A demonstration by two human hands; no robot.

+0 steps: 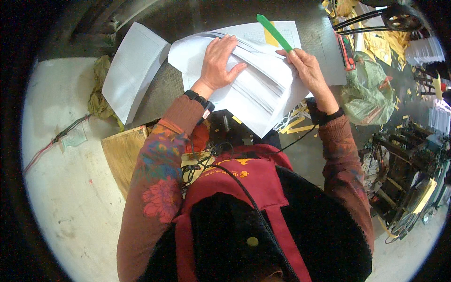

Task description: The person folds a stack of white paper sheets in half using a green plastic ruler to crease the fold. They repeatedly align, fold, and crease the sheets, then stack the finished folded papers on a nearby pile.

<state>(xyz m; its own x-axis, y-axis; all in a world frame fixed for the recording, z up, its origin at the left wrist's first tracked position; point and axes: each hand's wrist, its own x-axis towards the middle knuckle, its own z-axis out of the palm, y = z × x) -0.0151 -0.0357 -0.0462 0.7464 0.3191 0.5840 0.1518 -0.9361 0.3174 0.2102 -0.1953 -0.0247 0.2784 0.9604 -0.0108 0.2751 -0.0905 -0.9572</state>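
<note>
A thick batch of white paper sheets (253, 77) lies fanned and bent on the metal tabletop (317, 38). My left hand (220, 63) rests on top of these sheets, fingers apart, palm down. Between the thumb and fingers of my right hand (306, 67) is a flat green strip (275, 32), its pointed end angled up and to the left. That hand also touches the right edge of the sheets. Under the strip, a yellow slip (269, 37) lies on a printed sheet (290, 31). Left of the fanned batch stands a neat stack of paper (132, 67).
A red and black device (346, 53) sits at the table's right edge, beside a green woven sack (368, 90). Machinery with a belt wheel (401, 17) stands at upper right. Paper scraps (296, 123) litter the floor. A wooden board (125, 151) leans at lower left.
</note>
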